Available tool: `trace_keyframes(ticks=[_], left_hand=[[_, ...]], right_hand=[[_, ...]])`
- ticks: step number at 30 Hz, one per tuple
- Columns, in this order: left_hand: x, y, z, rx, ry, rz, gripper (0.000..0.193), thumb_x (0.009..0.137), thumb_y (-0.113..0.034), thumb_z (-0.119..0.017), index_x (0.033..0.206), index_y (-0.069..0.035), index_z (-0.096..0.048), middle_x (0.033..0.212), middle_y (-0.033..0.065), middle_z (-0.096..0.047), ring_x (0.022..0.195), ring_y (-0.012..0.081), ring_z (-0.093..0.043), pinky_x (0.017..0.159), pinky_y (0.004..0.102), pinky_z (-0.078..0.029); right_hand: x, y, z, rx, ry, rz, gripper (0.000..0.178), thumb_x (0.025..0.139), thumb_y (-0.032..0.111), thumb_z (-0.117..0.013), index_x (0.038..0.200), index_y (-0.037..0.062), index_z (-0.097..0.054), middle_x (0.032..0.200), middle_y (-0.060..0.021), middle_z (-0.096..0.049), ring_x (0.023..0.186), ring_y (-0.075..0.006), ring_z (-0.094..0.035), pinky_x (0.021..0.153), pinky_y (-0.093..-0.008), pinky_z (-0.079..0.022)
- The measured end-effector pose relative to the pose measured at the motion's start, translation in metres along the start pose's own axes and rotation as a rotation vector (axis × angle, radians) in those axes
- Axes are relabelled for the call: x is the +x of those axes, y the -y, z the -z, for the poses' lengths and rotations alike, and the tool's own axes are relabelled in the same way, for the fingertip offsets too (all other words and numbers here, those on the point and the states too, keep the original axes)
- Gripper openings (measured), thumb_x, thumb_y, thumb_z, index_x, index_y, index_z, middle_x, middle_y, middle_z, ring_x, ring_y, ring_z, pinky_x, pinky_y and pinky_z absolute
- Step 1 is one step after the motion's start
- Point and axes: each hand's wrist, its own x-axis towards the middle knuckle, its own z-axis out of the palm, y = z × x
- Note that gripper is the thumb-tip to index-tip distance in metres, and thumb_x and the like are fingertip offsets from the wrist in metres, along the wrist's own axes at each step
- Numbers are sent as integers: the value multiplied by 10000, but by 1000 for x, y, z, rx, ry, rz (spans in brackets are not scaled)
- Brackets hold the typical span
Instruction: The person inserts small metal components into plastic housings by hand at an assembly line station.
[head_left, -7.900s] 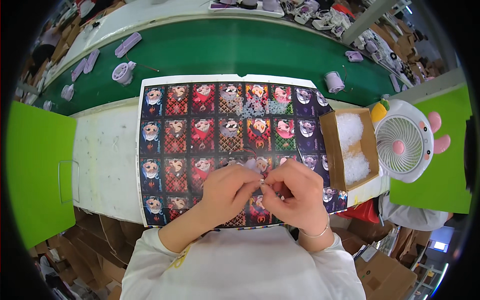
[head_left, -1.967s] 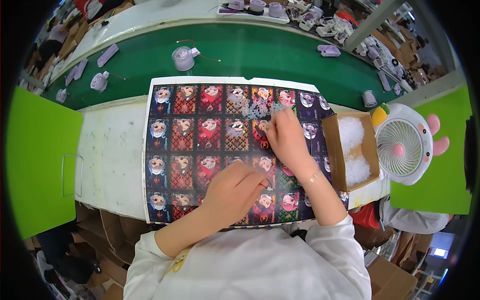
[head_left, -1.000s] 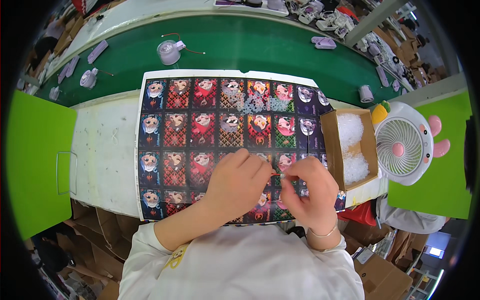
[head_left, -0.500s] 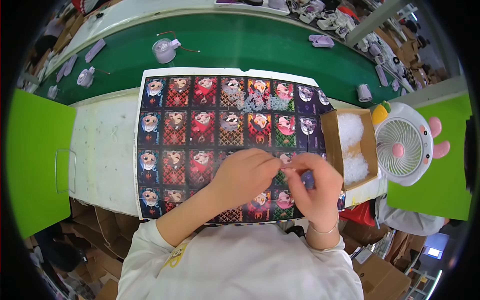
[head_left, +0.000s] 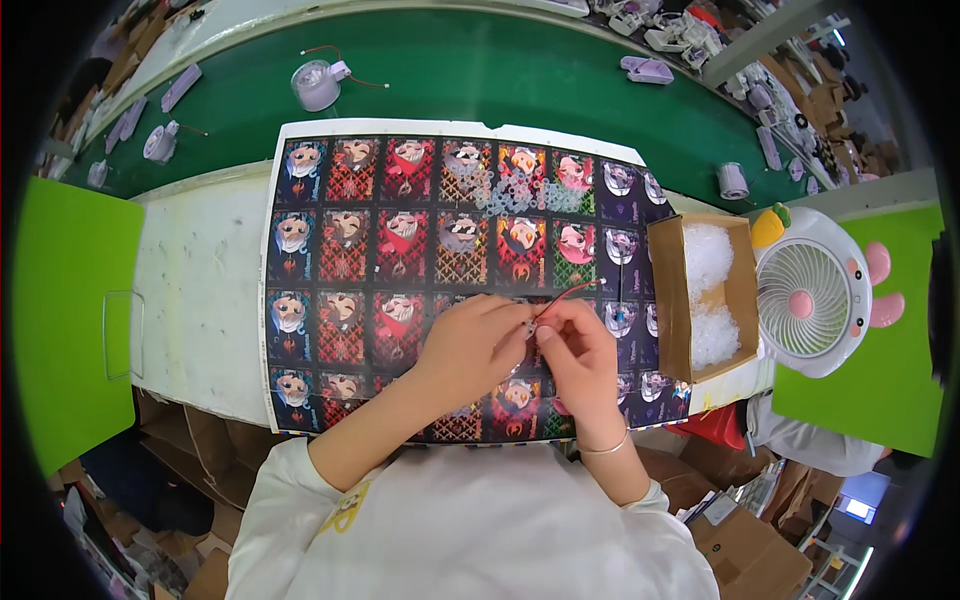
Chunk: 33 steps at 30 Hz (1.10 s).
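Over the card-printed sheet (head_left: 345, 262), my two hands meet with their fingertips almost touching. A thin red wire (head_left: 572, 290) rises from between them, with a small pale plug at its free end. My right hand (head_left: 582, 362) pinches at the wire's lower end. My left hand (head_left: 475, 345) is closed, its thumb and fingers pressed on a small pale part (head_left: 528, 330) from which the wire seems to come; fingers hide most of it. Right of my right hand lies a thin blue-tipped rod (head_left: 620, 300). Small translucent rings (head_left: 520, 195) are scattered beyond my hands.
A cardboard box (head_left: 668, 300) of clear small pieces stands at the right, beside a white rabbit-eared fan (head_left: 808, 290). On the green belt (head_left: 450, 70) beyond lie a wired clear-and-lilac unit (head_left: 316, 88) and several lilac parts. Lime-green panels (head_left: 75, 320) flank the table.
My right hand has moved left and turned, and the red wire now shows above the fingers. The blue-tipped rod has come into fuller view. The whole scene has shifted slightly.
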Motion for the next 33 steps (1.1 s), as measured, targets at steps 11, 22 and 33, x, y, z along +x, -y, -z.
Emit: trace_keyframes(ticks=[11, 22, 33], left_hand=[[-3, 0, -3, 22, -74, 29, 331, 789, -65, -629, 1111, -6, -672, 1010, 163, -680, 922, 340, -644, 811, 421, -511], [-19, 0, 13, -206, -26, 91, 352, 814, 30, -619, 1156, -25, -682, 1040, 137, -658, 957, 281, -627, 835, 351, -484], [-20, 1, 0, -221, -119, 182, 348, 807, 3, -628, 1140, -63, -706, 1032, 142, -669, 944, 284, -639, 825, 356, -492]], right_hand=[[7, 10, 2, -658, 115, 428, 213, 789, -108, -643, 969, 7, -652, 870, -107, -605, 762, -190, -624, 652, -271, -502], [56, -15, 64, -1366, -248, 95, 107, 899, 72, -602, 871, -12, -543, 880, -205, -586, 801, -416, -587, 703, -474, -485], [-23, 31, 2, -613, 147, 19, 71, 897, 4, -588, 940, 1, -532, 768, -197, -570, 661, -377, -592, 604, -418, -475]])
